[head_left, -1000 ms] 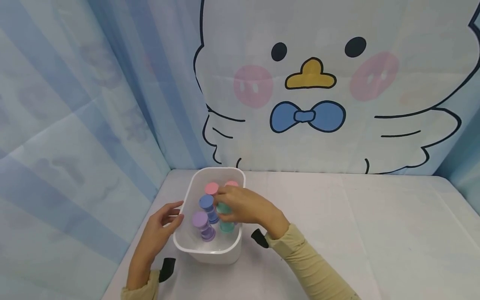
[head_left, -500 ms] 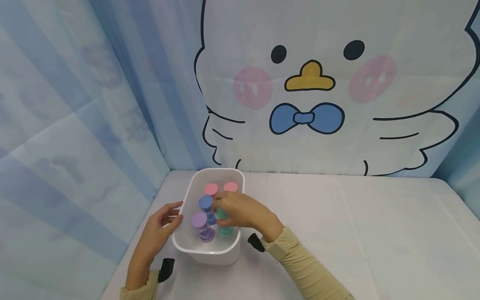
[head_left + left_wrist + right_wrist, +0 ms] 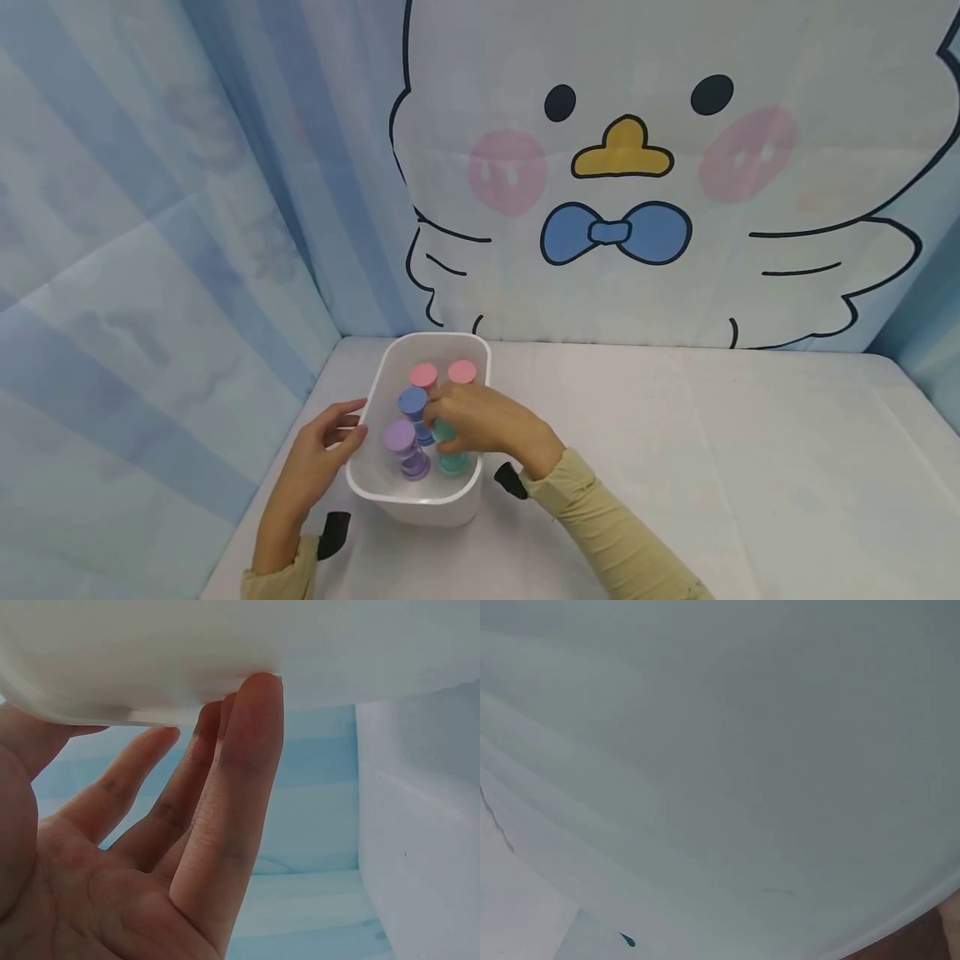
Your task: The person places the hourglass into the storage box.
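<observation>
A white plastic bin (image 3: 411,502) holds several small sand timers standing upright. Inside the bin my right hand (image 3: 491,421) pinches a green sand timer (image 3: 452,464), partly covered by the fingers. Left of it stand a blue sand timer (image 3: 412,402) and a purple sand timer (image 3: 401,437). Two pink sand timers (image 3: 423,375) are behind. My left hand (image 3: 318,458) rests its fingertips on the bin's left side; in the left wrist view, its fairly straight fingers (image 3: 232,780) touch the outer wall. The bin's wall (image 3: 727,765) fills most of the right wrist view.
The bin stands on a white-covered table (image 3: 675,467), near its back left. Blue striped cloth (image 3: 150,250) hangs at the left, and a cloth backdrop (image 3: 600,292) with a cartoon bird rises behind the table.
My right hand has lowered slightly toward me with the green sand timer, uncovering more of the right-hand pink timer. The left hand stays against the bin.
</observation>
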`<state>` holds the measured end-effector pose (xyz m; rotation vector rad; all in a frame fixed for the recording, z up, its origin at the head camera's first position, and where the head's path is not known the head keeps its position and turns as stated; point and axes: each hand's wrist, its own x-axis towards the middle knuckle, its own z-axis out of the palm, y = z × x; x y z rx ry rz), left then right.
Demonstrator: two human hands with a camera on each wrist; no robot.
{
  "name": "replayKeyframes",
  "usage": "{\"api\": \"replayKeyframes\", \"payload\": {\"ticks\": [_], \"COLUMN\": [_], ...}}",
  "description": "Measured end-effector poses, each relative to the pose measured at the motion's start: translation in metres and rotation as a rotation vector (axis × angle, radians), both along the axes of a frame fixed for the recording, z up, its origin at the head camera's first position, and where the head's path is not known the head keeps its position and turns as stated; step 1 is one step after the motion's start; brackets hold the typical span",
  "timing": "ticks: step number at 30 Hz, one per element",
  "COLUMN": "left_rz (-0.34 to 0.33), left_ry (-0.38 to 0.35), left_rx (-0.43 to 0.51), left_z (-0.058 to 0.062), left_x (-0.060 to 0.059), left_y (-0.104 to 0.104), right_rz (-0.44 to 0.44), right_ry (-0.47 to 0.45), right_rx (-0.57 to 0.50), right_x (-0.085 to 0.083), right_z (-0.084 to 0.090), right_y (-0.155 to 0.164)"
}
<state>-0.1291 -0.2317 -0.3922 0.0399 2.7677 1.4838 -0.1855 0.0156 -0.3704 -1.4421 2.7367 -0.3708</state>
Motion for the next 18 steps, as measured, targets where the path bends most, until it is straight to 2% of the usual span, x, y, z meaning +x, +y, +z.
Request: {"api": "replayKeyframes", "payload": {"ticks": [12,18], "left_rz": [0.011,0.009], "left_ry": [-0.013,0.017], "left_rx": [-0.024,-0.063], "left_z": [0.0015,0.0045], "left_x": [-0.0021,-0.0038], "left_y": [-0.0002,0.0018], "right_rz": [0.035,0.021], "right_ry": [0.010,0.035], "right_rx": [0.026,0.001], "right_x": [-0.0011,0.0003], "right_z": [-0.0012,0.0008], "right_y": [-0.0038,0.0007]}}
